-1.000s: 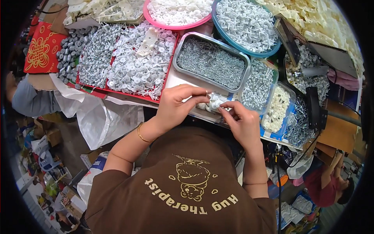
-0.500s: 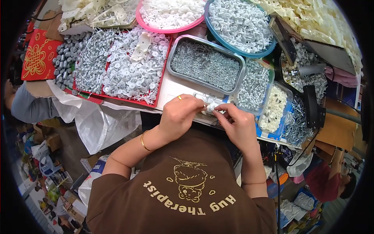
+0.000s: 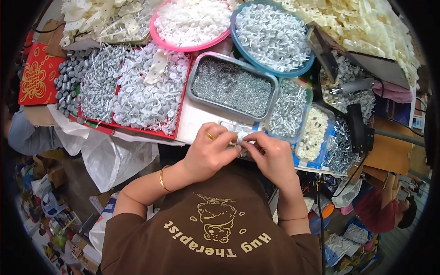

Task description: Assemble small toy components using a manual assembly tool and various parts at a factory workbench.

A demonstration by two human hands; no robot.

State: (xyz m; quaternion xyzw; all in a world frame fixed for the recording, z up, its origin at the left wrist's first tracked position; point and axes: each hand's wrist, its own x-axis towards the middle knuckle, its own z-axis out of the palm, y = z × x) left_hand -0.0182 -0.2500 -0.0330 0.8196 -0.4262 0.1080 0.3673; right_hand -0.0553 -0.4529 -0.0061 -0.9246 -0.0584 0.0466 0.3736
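Both hands meet over the table's near edge, at a small white plastic piece largely covered by fingers. My left hand, with a ring and a gold bangle, is closed at its left side, fingers curled. From the other side my right hand pinches at the same piece with thumb and forefinger. Just beyond the fingers sits a small clear holder, partly hidden. A metal tray of tiny silver pins or screws stands farther back.
Left lies a red compartment tray with metal plugs, nails and white discs. Behind are a pink basin and a blue basin of small parts. On the right, a clear box holds nails near a black clamp-like bar.
The whole view has shifted, so the table sits slightly lower and farther left. My left fingers have curled in closer over the white piece, and both hands are nearer together.
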